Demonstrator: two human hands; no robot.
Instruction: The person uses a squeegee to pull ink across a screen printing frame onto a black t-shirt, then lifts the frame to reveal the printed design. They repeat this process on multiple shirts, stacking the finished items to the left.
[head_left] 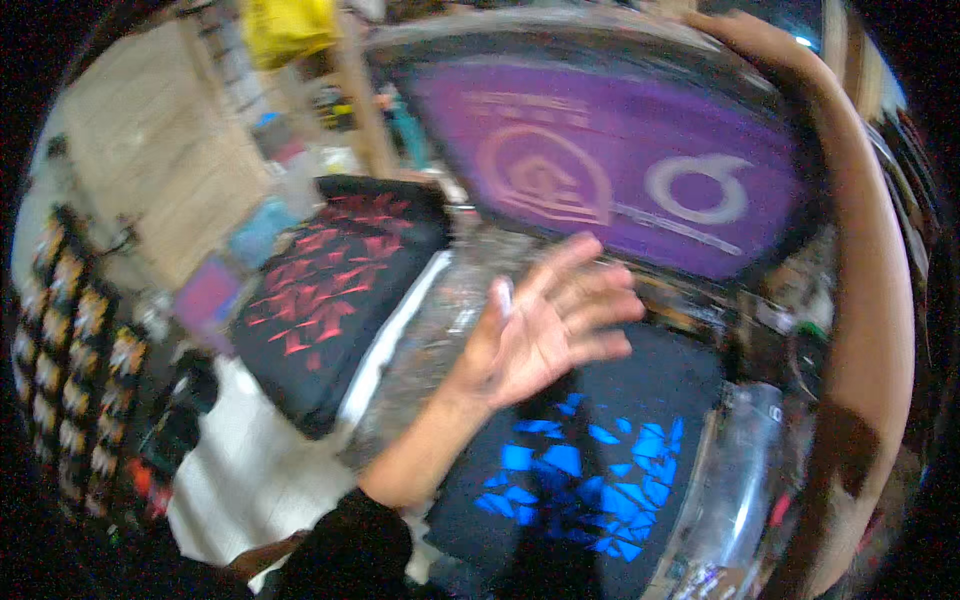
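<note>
A raised screen-printing frame (630,170) with purple mesh and pale emblems fills the upper right. My right hand (745,38) grips its far top edge, the arm stretched up along the right side; its fingertips are blurred. In front of the screen, my left hand (555,325) hovers open, palm showing and fingers spread, holding nothing. Below that hand lies a black fabric piece (470,520) printed with bright blue shards (630,500), partly in dark shadow. Left of it sits another black fabric piece (290,385) with a red shard print (330,265).
A clear, shiny plastic sheet or roll (745,470) lies right of the blue print. Large light-brown boards (150,140) stand at upper left, near a yellow bag (290,30). Patterned black material (75,350) is at far left. Pale floor (235,470) shows at lower left.
</note>
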